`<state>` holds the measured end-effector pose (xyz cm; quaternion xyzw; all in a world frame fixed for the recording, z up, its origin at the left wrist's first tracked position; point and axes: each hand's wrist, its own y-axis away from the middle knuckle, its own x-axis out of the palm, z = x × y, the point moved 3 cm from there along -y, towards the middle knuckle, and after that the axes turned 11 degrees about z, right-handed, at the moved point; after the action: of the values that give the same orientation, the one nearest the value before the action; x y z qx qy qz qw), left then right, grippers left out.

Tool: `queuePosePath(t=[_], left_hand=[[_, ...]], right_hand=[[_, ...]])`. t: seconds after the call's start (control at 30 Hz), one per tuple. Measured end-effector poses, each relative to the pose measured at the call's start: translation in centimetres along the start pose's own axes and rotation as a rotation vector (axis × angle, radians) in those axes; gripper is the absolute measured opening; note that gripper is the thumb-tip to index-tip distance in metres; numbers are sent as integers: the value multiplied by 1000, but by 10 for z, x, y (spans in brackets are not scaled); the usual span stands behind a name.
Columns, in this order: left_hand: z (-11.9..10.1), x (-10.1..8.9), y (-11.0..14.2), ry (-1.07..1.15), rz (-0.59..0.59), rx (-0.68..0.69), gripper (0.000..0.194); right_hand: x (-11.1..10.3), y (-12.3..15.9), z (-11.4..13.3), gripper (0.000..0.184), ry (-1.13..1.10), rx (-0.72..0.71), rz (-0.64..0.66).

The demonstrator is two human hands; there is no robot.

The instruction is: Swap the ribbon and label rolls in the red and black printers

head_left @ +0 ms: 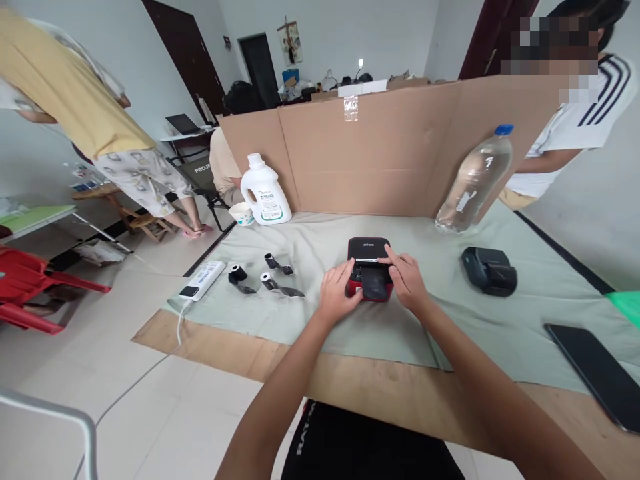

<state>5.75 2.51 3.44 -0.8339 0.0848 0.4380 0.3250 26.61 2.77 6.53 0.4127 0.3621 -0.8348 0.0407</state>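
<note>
In the head view, a small red and black portable printer [369,244] sits on the cloth in front of me. A dark strip [374,285] like the tail of a paper roll hangs over its front. My left hand [339,293] is closed against the printer's left side, thumb at the front corner. From the right, my right hand [409,281] grips the same printer, its fingers reaching over the top near a thin white line. Three small black rolls [237,272] with loose tails lie to the left. A second, black printer [489,271] stands to the right.
A cardboard panel [365,157] closes off the back, with a white detergent jug [266,195], a paper cup [242,215] and a clear water bottle [475,181] before it. A power strip [203,280] lies left, a dark phone-like slab [593,373] right. Other people are nearby.
</note>
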Motion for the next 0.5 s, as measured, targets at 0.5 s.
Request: queuePosePath(t=[0.5], left_hand=[[3,2,2,73,9,-39,75]], right_hand=[[13,26,-8,46,-102,82,-75]])
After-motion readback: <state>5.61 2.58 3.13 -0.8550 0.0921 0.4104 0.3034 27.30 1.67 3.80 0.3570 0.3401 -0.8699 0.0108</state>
